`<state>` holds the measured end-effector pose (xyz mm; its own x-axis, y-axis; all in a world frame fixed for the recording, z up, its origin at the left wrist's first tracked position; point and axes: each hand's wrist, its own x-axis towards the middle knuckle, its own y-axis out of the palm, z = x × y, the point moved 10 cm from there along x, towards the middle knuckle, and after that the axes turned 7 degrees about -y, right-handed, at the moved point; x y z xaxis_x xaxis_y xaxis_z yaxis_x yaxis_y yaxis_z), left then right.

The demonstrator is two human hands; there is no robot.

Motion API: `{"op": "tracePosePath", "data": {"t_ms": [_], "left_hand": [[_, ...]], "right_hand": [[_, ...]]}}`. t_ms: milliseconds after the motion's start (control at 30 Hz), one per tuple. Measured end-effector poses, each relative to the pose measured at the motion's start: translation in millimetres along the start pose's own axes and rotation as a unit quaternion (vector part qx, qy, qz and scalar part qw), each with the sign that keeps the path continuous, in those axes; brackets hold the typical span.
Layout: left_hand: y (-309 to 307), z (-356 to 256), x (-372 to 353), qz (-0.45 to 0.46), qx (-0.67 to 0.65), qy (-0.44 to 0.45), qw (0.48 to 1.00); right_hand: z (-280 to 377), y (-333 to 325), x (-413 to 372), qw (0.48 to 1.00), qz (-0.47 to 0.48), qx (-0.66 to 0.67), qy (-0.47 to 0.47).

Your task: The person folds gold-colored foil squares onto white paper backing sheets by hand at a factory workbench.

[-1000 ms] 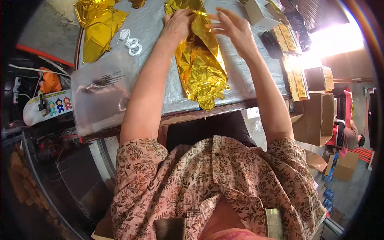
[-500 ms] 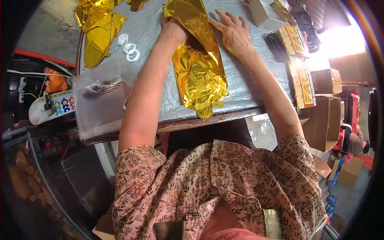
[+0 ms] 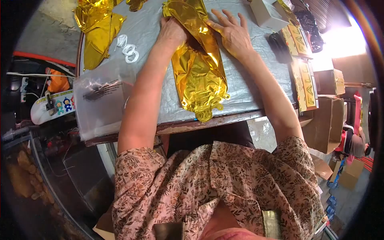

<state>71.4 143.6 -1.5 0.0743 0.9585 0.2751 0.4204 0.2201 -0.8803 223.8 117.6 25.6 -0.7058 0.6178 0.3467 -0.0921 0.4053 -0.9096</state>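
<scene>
A long gold foil piece [image 3: 202, 82] lies on the grey-covered table [image 3: 246, 94], its upper part folded over and its lower end near the front edge. My left hand [image 3: 173, 34] is at the foil's left side, with its fingertips tucked under the folded part and hidden. On the right side, my right hand [image 3: 232, 32] rests with its fingers spread and its thumb against the foil's edge. White string coils [image 3: 129, 51] lie left of my left hand, near more gold foil [image 3: 96, 44].
A clear plastic bag [image 3: 102, 104] covers the table's left front corner. At the right stand a white box [image 3: 269, 15], a dark object [image 3: 279, 47] and printed boxes [image 3: 307, 90]. Cardboard boxes [image 3: 326, 124] are beyond the table's right edge.
The fingers of my right hand have lifted and shifted slightly, with the thumb still at the foil. The foil's folded upper part has shifted a little. My left hand is nearly unchanged.
</scene>
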Motion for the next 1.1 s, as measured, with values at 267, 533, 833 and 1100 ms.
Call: {"op": "tracePosePath", "data": {"t_ms": [267, 533, 833, 1100], "left_hand": [[2, 2, 2, -0.007, -0.015, 0.023, 1.000], [1, 3, 0, -0.032, -0.023, 0.046, 0.998], [-53, 39, 2, -0.104, -0.163, -0.091, 0.977], [-119, 16, -16, -0.195, -0.189, 0.045, 0.961]], "right_hand": [[4, 3, 4, 1.000, 0.019, -0.010, -0.020], [7, 8, 7, 0.998, 0.024, -0.015, -0.047], [12, 4, 9, 0.997, 0.039, -0.010, -0.059], [13, 6, 8, 0.998, 0.006, -0.005, -0.065]]}}
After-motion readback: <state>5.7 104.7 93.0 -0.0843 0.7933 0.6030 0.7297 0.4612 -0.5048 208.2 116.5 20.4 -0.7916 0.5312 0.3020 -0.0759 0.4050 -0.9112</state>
